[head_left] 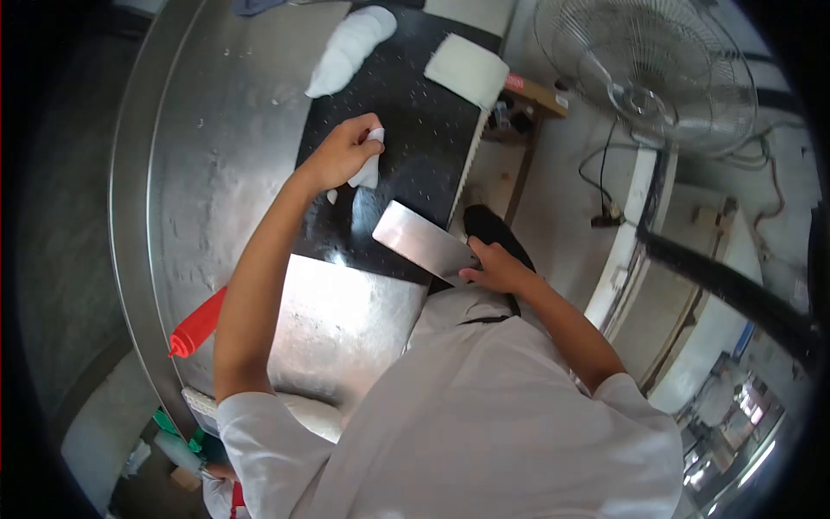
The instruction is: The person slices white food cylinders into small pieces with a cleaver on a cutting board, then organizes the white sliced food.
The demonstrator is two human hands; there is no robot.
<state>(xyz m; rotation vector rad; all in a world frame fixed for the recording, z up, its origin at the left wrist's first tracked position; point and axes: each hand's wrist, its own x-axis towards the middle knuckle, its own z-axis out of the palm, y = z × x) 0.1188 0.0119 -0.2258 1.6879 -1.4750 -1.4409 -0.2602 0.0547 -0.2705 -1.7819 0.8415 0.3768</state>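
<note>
My left hand [341,156] is closed on a soft-looking white piece [369,171] over the black board [419,164]; I cannot make out what it is made of. A small white scrap [332,197] lies just below that hand. My right hand [494,266] grips the handle of a cleaver [422,239], its broad blade pointing left over the board's near part. Farther up the board lies a row of overlapping white rounded pieces [353,50]. A pale rectangular slab or folded cloth [467,71] sits at the board's far right edge.
A steel table [233,112] carries the board. On its left side lies a red squeeze bottle [197,324]. A standing fan [644,86] is at upper right, with cables on the floor. Part of another person [220,493] shows at bottom left.
</note>
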